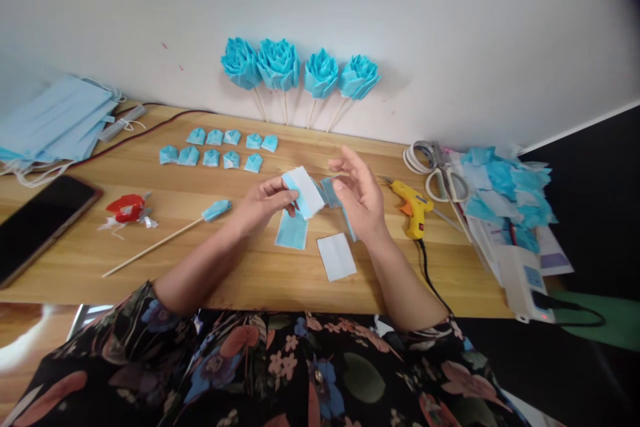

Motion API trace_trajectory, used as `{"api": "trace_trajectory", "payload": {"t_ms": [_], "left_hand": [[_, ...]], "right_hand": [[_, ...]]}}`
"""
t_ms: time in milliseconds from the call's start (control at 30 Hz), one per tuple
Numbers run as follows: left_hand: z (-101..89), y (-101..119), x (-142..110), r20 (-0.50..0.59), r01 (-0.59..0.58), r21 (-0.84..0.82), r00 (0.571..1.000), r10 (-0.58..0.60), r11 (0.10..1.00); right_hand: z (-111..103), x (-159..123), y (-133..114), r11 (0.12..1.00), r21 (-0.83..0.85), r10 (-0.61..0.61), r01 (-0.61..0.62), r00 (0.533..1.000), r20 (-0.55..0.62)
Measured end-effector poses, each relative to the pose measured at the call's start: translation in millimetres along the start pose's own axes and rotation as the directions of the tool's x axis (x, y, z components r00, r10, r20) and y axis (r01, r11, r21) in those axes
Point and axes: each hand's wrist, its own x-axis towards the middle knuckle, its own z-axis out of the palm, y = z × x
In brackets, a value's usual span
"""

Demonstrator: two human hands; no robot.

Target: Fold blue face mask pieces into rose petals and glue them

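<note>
Four blue flowers [279,65] stand finished along the far wall [175,7]; ten folded pieces [211,158] sit far left on the bench [135,180]. Mid-bench, the left hand [265,203] pinches an unfolded square [306,192]; the right hand's [364,200] grip is loosely wide.

Gap between right hand [364,199] and glue gun [414,205]

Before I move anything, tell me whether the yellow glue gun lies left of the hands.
No, the yellow glue gun lies to the right of both the left hand and right hand.
</note>
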Motion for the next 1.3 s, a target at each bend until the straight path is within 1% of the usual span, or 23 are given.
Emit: {"api": "trace_trajectory", "payload": {"t_ms": [100,200,267,333,400,500,600,667,800,900,967,1033,1133,1300], "left_hand": [[-0.6,-0.5,2.0,-0.027,0.013,-0.143,0.999,-0.017,0.990],[0.9,-0.1,2.4,-0.022,0.022,-0.196,0.999,-0.027,0.980],[2.0,0.4,2.1,-0.012,0.028,-0.206,0.999,-0.032,0.978],[3.0,0.8,1.5,-0.007,0.031,-0.210,0.999,-0.034,0.977],[4.0,0.6,0.8,-0.007,0.039,-0.204,0.999,-0.041,0.978],[4.9,-1.8,0.2,-0.008,0.052,-0.171,0.999,-0.054,0.984],[4.8,-5.4,0.6,-0.009,0.040,-0.135,0.999,-0.042,0.990],[4.7,-6.9,0.9,-0.022,0.018,-0.141,1.000,-0.022,0.990],[5.0,-5.0,0.7,-0.040,-0.001,-0.207,0.999,-0.007,0.978],[5.6,-2.2,0.7,-0.040,-0.003,-0.199,0.999,-0.005,0.980],[5.6,-1.5,1.0,-0.064,-0.014,-0.163,0.998,0.004,0.987],[5.3,-1.8,1.4,-0.112,-0.027,-0.113,0.994,0.015,0.993],[4.9,-2.9,1.8,-0.177,-0.043,-0.025,0.983,0.038,0.999],[5.9,-3.0,1.6,-0.233,-0.071,0.070,0.969,0.086,0.995]], "right_hand": [[-2.3,0.2,-0.5,0.978,-0.142,-0.147,0.150,0.989,0.035],[-3.4,2.5,-2.6,0.903,-0.259,-0.318,0.342,0.939,0.131],[-2.8,4.0,-3.3,0.854,-0.293,-0.385,0.429,0.902,0.198],[-1.3,4.6,-2.6,0.828,-0.313,-0.399,0.465,0.881,0.253],[0.7,4.2,-0.7,0.820,-0.330,-0.386,0.468,0.877,0.285],[2.9,2.9,2.3,0.815,-0.347,-0.382,0.464,0.880,0.281],[3.5,2.2,3.7,0.794,-0.347,-0.436,0.500,0.865,0.250],[3.4,2.2,4.0,0.784,-0.339,-0.461,0.519,0.854,0.242],[3.4,2.7,4.0,0.797,-0.352,-0.422,0.491,0.869,0.257],[4.0,2.8,4.4,0.791,-0.375,-0.407,0.484,0.873,0.269],[4.6,2.8,5.0,0.783,-0.370,-0.423,0.500,0.864,0.271],[5.3,2.7,5.7,0.788,-0.354,-0.433,0.505,0.862,0.264],[6.9,2.1,5.8,0.828,-0.331,-0.389,0.452,0.889,0.240],[12.0,-2.2,2.8,0.933,-0.244,-0.231,0.263,0.961,0.150]]}}
